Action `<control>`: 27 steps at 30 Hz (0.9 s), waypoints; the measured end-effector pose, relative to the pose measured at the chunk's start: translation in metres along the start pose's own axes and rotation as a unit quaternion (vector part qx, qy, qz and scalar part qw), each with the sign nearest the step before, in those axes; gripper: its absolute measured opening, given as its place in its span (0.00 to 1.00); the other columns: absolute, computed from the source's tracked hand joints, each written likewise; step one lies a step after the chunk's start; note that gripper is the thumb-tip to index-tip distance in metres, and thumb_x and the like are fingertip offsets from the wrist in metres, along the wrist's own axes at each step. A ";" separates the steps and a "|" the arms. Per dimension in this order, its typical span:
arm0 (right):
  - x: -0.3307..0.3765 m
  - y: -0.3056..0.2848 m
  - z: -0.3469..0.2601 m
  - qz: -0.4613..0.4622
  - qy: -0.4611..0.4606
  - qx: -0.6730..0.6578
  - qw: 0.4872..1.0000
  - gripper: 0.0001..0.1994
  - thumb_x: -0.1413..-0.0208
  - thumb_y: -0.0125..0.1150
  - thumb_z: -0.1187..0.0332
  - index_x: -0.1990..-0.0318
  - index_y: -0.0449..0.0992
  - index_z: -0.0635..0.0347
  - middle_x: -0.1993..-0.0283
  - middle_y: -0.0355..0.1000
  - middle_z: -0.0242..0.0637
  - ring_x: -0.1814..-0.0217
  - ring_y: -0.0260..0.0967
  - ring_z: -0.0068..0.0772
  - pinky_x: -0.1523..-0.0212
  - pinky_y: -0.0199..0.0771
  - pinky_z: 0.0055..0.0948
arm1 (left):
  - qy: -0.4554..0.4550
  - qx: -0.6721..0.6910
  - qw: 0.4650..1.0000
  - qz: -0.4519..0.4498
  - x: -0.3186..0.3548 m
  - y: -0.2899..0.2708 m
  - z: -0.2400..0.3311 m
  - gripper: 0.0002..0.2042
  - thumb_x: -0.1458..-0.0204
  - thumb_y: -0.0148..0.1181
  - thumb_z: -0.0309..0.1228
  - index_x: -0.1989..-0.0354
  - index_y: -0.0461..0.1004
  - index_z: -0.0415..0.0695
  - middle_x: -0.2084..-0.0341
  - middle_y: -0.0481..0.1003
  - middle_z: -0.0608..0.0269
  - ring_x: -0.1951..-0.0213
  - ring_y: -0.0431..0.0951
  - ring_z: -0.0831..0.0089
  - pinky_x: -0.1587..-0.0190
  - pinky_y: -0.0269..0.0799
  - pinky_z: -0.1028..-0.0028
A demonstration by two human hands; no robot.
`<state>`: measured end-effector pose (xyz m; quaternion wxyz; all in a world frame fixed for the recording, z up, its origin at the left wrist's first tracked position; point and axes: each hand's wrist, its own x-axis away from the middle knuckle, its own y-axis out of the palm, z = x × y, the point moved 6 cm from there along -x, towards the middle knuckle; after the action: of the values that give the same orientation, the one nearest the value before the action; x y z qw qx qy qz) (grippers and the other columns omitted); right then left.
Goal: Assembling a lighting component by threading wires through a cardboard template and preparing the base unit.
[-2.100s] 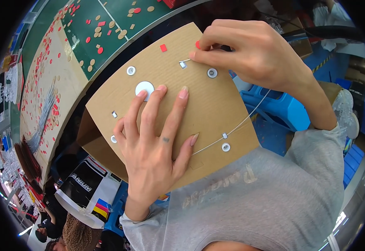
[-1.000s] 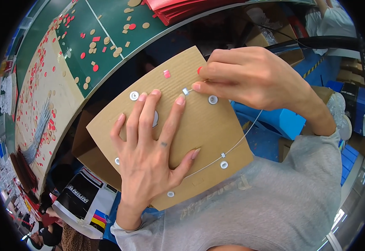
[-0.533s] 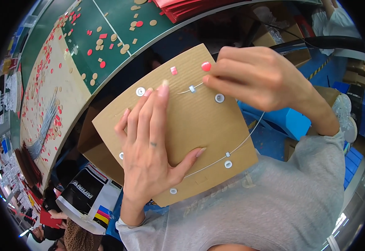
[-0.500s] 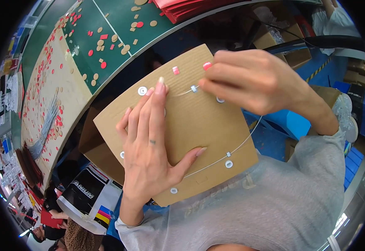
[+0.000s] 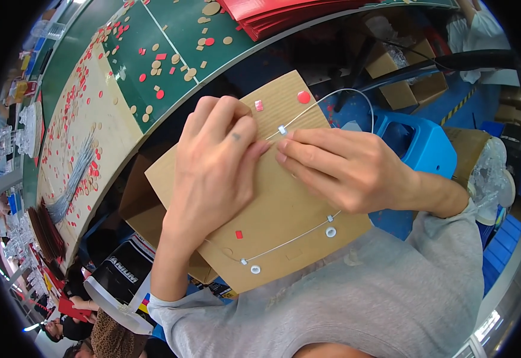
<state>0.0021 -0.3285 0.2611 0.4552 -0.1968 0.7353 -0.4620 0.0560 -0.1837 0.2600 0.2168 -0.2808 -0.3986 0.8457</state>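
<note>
A brown cardboard panel lies tilted in front of my body, with white ring eyelets and small red patches on it. A thin white cord arcs over its upper right and passes a small pale clip. My left hand is curled over the panel's left part, thumb and fingers closed on the cord's end beside the clip. Just below the clip, my right hand holds its fingertips pinched; what is between them is hidden. Another cord run crosses the lower panel between two clips.
Beyond the panel curves a green table strewn with red and tan paper bits. A stack of red sheets lies at its far edge, a bundle of grey cords on its left. A blue plastic stool stands right, an open carton behind it.
My left hand has gone from lying flat on the panel to curling at the cord. My right hand has come down from the upper right corner, uncovering a red dot and the cord loop.
</note>
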 end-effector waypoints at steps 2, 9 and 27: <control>0.001 0.003 0.000 -0.008 0.016 -0.006 1.000 0.16 0.61 0.68 0.77 0.60 0.82 0.72 0.56 0.78 0.45 0.53 0.80 0.39 0.59 0.86 0.31 | -0.009 0.023 1.000 -0.005 0.007 -0.005 -0.004 0.09 0.55 0.66 0.21 0.70 0.70 0.37 0.62 0.72 0.55 0.59 0.72 0.56 0.57 0.69 0.61; 0.004 -0.002 0.008 0.005 0.046 -0.024 0.999 0.15 0.59 0.72 0.78 0.60 0.82 0.72 0.58 0.80 0.45 0.54 0.80 0.41 0.59 0.86 0.29 | -0.040 0.006 0.999 0.024 0.058 -0.037 -0.028 0.10 0.57 0.65 0.18 0.74 0.67 0.36 0.55 0.77 0.47 0.43 0.74 0.45 0.42 0.69 0.53; -0.073 0.048 0.004 0.015 0.028 -0.223 0.974 0.19 0.54 0.64 0.81 0.52 0.83 0.57 0.63 0.74 0.34 0.64 0.74 0.34 0.65 0.77 0.30 | -0.347 0.578 0.699 0.238 0.106 0.004 -0.029 0.38 0.44 0.56 0.23 0.24 0.46 0.44 0.39 0.68 0.48 0.38 0.71 0.62 0.38 0.69 0.65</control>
<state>0.0492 -0.2548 0.2546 0.3858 -0.2695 0.8351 -0.2848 -0.0053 -0.1076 0.2091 -0.0262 0.1279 0.2016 0.9707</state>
